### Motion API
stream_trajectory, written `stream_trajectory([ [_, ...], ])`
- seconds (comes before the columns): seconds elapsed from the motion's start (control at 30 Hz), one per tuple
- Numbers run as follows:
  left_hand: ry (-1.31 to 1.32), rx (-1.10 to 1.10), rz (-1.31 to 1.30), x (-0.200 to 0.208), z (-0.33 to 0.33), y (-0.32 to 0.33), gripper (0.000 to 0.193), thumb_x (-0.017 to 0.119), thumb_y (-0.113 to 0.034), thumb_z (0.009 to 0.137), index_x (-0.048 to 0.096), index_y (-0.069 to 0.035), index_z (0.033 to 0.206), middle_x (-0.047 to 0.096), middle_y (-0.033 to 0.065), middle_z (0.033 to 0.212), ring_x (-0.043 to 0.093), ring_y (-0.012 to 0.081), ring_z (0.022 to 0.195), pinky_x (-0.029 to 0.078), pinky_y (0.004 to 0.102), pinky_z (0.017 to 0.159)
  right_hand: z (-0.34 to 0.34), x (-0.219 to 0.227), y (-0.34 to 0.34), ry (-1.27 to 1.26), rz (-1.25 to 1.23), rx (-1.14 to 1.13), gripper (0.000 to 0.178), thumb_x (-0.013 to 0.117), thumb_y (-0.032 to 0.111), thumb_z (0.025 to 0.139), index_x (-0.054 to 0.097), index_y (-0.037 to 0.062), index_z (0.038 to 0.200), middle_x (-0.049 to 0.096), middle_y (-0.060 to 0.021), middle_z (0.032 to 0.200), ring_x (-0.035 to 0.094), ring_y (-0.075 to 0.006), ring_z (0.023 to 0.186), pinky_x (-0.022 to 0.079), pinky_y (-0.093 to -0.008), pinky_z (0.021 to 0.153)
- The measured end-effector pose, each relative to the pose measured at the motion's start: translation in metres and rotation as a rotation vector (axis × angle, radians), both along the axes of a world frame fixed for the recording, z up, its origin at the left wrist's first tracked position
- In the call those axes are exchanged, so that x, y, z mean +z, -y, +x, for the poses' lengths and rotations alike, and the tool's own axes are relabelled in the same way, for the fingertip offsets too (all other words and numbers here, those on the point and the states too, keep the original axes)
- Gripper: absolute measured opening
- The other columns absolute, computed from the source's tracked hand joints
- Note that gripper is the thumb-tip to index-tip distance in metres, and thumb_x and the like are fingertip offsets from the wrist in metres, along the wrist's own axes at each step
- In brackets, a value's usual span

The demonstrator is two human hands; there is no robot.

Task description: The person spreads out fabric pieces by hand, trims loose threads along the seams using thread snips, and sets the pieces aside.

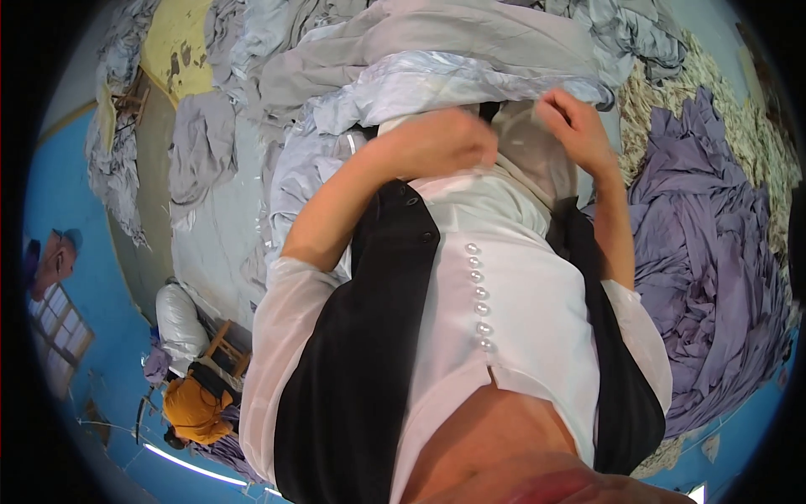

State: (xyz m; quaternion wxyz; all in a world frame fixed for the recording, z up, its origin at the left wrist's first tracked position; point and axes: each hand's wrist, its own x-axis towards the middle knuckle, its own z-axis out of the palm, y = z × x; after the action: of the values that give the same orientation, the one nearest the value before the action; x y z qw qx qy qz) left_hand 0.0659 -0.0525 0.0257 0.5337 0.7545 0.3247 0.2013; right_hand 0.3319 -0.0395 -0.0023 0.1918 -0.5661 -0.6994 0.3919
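Observation:
My left hand (452, 141) hovers in front of my body, near the pale bluish-white cloth (420, 77) heaped across my lap area. Its fingers curl inward but are smeared by motion, so what they hold, if anything, does not show. To its right, apart from it, my right hand (581, 134) is raised with bent fingers closed by the right end of that cloth. Anything between those fingers is too small or hidden to make out. Beige-grey fabric (537, 139) lies between and below the two hands.
Large grey cloth (437, 34) is piled beyond my hands. Purple fabric (697, 252) forms a big heap at right, beside patterned cloth (688, 76). At lower left are a person in orange (197, 409), a silvery sack (179, 323) and a wooden stool (227, 346).

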Motion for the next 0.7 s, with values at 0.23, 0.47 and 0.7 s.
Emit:
stream_trajectory([
  [0.23,-0.272,0.24,0.072,0.008,-0.015,0.001,0.012,0.062,-0.013,0.084,0.062,-0.001,0.084,0.061,0.0139,0.072,0.058,0.0302,0.063,0.046,0.0356,0.06,-0.008,0.009,-0.005,0.023,0.0,-0.13,0.028,0.059,0.036,0.091,0.062,0.0081,0.093,0.063,-0.0087,0.069,0.06,-0.0215,0.06,0.044,-0.0324,0.058],
  [0.47,-0.287,0.585,0.344,-0.015,0.004,-0.014,0.015,0.069,-0.017,0.08,0.063,-0.003,0.08,0.061,0.0105,0.076,0.06,0.0268,0.067,0.047,0.0343,0.06,-0.027,0.009,0.001,0.162,0.139,-0.13,0.031,0.059,0.04,0.091,0.061,0.0098,0.095,0.066,-0.0081,0.073,0.064,-0.0272,0.065,0.047,-0.0363,0.059],
  [0.7,-0.514,0.581,0.607,-0.062,0.039,-0.025,0.024,0.075,-0.026,0.073,0.063,-0.005,0.072,0.06,0.0086,0.08,0.06,0.029,0.08,0.048,0.0399,0.072,-0.026,0.001,-0.001,0.124,0.131,-0.253,0.031,0.058,0.041,0.091,0.062,0.0098,0.094,0.067,-0.0084,0.073,0.065,-0.0282,0.067,0.047,-0.0373,0.06],
])
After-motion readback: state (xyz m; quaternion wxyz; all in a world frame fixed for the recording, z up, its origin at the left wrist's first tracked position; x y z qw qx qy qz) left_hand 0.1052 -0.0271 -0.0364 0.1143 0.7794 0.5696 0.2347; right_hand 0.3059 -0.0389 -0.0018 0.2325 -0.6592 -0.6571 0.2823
